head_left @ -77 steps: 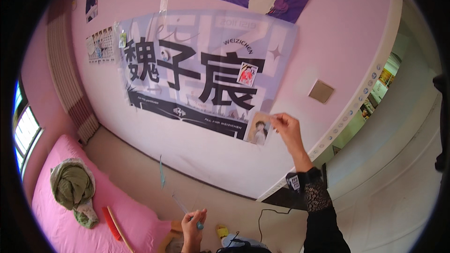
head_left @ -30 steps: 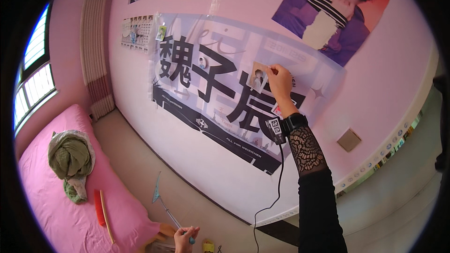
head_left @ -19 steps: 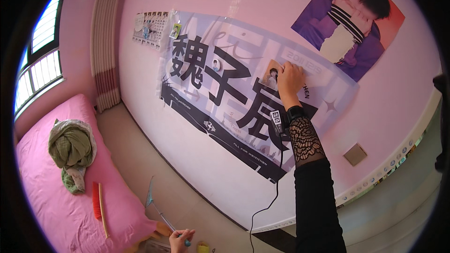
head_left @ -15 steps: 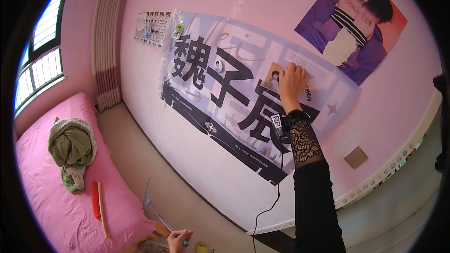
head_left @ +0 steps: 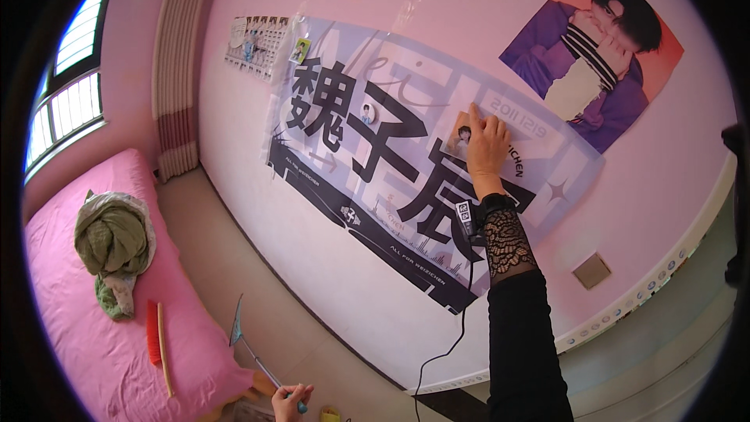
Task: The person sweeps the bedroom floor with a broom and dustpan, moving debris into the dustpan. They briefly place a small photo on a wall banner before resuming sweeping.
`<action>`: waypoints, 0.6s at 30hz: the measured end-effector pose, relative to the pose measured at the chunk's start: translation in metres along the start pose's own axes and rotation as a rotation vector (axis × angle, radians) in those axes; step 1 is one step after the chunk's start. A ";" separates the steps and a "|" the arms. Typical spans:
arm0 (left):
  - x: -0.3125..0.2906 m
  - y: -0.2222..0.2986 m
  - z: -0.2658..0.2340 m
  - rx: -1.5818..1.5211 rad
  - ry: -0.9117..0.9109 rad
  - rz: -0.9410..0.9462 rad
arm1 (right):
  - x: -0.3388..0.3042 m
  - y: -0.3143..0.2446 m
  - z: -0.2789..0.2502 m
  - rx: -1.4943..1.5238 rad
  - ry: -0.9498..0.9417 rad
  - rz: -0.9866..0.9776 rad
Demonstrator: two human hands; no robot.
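Note:
My right hand (head_left: 487, 150) rests on a small photo card (head_left: 461, 139) on the wall banner (head_left: 437, 74). Its index finger stretches up to the card's upper edge, while the other fingers bend over the right side and hide part of it. The banner is pale purple with large black characters and a dark lower band. Low in the picture, my left hand (head_left: 289, 404) is closed around the teal-ended handle of a thin rod with a blue triangular head (head_left: 236, 328). That head hangs over the floor, apart from the wall.
A pink bed (head_left: 74, 328) at left bears a bundled green cloth (head_left: 116, 234) and a red-bristled brush (head_left: 154, 336). On the wall are a large portrait poster (head_left: 578, 70) and a square cover plate (head_left: 592, 271). A black cable (head_left: 441, 355) dangles from my right wrist.
My right index finger has straightened upward along the card, where the fingers were bunched before. The view has shifted slightly. My left hand still grips the rod.

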State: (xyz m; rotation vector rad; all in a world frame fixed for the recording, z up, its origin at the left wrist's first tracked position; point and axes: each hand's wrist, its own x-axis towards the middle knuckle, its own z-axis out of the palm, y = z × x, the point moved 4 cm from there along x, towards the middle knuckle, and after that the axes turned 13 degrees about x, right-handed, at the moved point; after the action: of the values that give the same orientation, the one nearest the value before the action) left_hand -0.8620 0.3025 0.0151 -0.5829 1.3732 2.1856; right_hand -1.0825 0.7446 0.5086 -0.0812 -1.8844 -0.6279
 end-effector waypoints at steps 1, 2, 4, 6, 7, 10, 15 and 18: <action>0.001 0.000 0.000 0.000 -0.004 0.003 | 0.000 0.000 0.002 -0.025 -0.022 0.018; 0.002 0.000 -0.001 0.000 -0.008 0.007 | 0.000 -0.001 0.001 -0.030 0.016 -0.005; 0.004 -0.001 -0.002 0.002 0.017 -0.039 | 0.000 -0.002 0.002 -0.036 -0.014 -0.006; 0.006 -0.001 -0.003 0.008 0.033 -0.063 | 0.000 -0.004 0.001 -0.069 -0.012 -0.017; 0.006 0.000 -0.002 0.011 0.034 -0.061 | 0.000 -0.005 0.001 -0.091 -0.013 -0.014; 0.007 0.004 0.001 -0.004 0.015 -0.042 | -0.001 -0.008 0.004 -0.098 -0.088 0.017; 0.002 0.008 -0.002 -0.019 0.018 -0.020 | 0.001 -0.008 -0.001 -0.063 -0.082 0.039; 0.001 0.006 -0.006 -0.037 -0.002 0.014 | 0.004 -0.005 -0.005 -0.023 -0.063 0.069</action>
State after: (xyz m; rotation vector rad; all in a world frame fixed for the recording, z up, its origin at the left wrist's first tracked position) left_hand -0.8665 0.2944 0.0162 -0.5865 1.3426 2.2259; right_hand -1.0816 0.7369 0.5119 -0.1819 -1.9266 -0.6055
